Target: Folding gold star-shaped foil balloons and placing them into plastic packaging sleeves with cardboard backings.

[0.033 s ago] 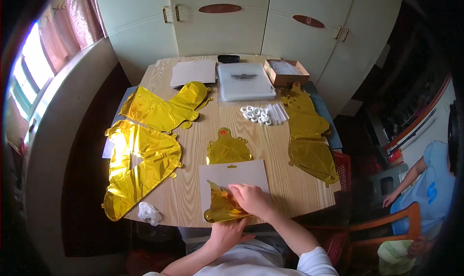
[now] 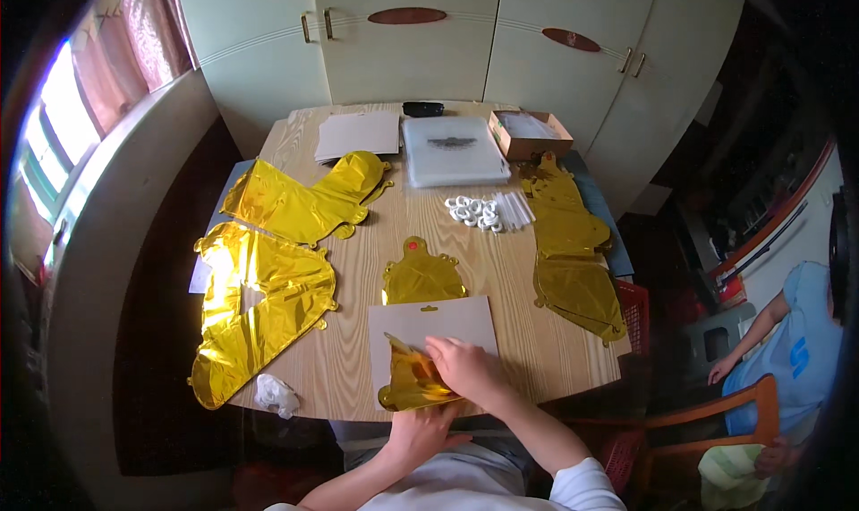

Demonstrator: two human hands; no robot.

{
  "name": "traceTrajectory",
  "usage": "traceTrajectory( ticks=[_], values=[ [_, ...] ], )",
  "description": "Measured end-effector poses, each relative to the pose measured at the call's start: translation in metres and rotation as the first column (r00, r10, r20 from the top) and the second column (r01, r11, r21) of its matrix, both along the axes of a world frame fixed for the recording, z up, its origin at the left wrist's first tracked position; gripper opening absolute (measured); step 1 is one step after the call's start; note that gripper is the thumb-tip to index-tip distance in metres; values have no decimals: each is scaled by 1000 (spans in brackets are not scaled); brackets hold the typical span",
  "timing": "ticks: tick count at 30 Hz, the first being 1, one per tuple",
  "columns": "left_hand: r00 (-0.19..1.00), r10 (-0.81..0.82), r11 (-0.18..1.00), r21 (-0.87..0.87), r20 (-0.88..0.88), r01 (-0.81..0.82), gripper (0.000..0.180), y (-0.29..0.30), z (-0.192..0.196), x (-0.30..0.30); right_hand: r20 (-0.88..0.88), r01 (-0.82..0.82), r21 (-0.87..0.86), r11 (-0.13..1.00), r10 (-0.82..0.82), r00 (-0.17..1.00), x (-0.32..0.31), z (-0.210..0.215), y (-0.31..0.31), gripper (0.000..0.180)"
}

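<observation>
A flat gold foil balloon (image 2: 424, 278) lies at the table's middle, partly under a pale grey card (image 2: 480, 319) with a hanging slot. Its near part is a gold flap (image 2: 407, 381) folded up over the card's lower half. My right hand (image 2: 468, 370) rests on that flap, fingers stretched out and fingertips pressing near the crease. At the table's front edge my left hand (image 2: 420, 432) grips the flap's lower edge. Its fingertips are partly hidden by the foil, and the thumb sticks out to the right.
More gold foil balloons (image 2: 268, 305) spread over the left side, others (image 2: 573, 242) at the right. White rings (image 2: 472, 212), clear tubes (image 2: 514, 210), a clear plastic stack (image 2: 455, 157), grey cards (image 2: 358, 137) and an open carton (image 2: 532, 144) stand behind. Crumpled white tissue (image 2: 276, 395) lies front left. A person (image 2: 787, 350) is at right.
My right hand has shifted very slightly to the right across the gold flap, whose creases look a little different. Everything else is as before.
</observation>
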State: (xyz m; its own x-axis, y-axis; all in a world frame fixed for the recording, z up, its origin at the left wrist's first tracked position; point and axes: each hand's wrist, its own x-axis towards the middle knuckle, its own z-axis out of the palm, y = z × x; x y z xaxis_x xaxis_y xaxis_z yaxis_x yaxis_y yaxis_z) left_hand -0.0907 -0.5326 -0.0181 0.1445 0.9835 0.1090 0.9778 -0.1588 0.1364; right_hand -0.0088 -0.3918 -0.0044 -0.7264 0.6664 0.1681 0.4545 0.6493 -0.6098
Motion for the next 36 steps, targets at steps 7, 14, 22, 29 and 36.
traceTrajectory(
  ticks=[7, 14, 22, 29, 36],
  values=[
    [998, -54, 997, 50, -23, 55, 76, 2, 3, -2, 357, 12, 227, 974, -95, 929, -5, 9, -4, 50],
    [1000, -27, 998, -49, 2, 27, 82, -1, -3, 0, 467, 3, 130, 992, -64, 882, -10, 19, 2, 56],
    [999, -41, 999, -28, -11, 41, 78, 0, 7, -1, 446, 81, 182, 980, -156, 881, -6, 22, -2, 51],
    [997, 20, 1000, 8, -80, -19, 79, -1, 15, 2, 440, 127, 231, 965, -220, 871, 1, 18, -1, 49],
    [1000, -20, 997, 74, -23, 22, 77, 3, 8, -1, 402, 31, 183, 983, -104, 910, 2, 19, -3, 44]
  ],
)
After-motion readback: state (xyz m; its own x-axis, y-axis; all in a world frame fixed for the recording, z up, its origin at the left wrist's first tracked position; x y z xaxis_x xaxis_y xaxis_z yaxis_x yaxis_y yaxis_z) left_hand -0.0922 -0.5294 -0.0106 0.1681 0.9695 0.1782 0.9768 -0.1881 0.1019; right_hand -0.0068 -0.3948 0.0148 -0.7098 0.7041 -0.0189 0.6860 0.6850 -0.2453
